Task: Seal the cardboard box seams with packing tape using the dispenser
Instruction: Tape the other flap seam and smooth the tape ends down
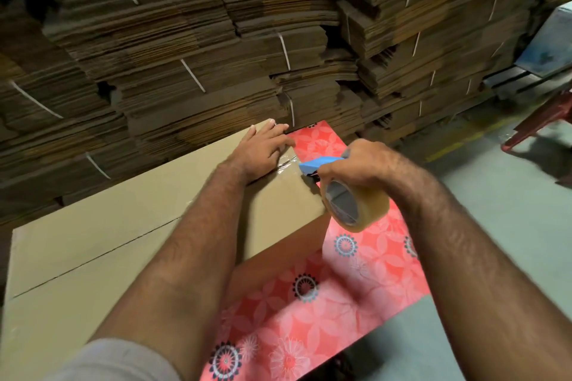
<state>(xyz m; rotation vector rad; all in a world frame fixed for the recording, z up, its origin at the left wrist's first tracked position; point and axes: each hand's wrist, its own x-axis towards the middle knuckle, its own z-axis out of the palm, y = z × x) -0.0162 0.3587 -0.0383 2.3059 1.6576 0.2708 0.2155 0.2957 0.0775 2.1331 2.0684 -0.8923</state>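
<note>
A large brown cardboard box point(102, 226) lies on a table, its centre seam running from lower left toward the far right end. My left hand point(263, 150) rests flat with straight fingers on the box top near that far end, beside a crinkled bit of clear tape point(286, 162). My right hand point(353, 164) grips a blue tape dispenser point(318, 163) carrying a clear tape roll point(359, 204), held against the box's upper right edge.
The table wears a red floral cloth point(340, 281). Tall stacks of flattened, strapped cartons point(216, 40) fill the background right behind the box. A grey floor point(510, 210) lies to the right, with a red chair or stand leg point(541, 120) at the far right.
</note>
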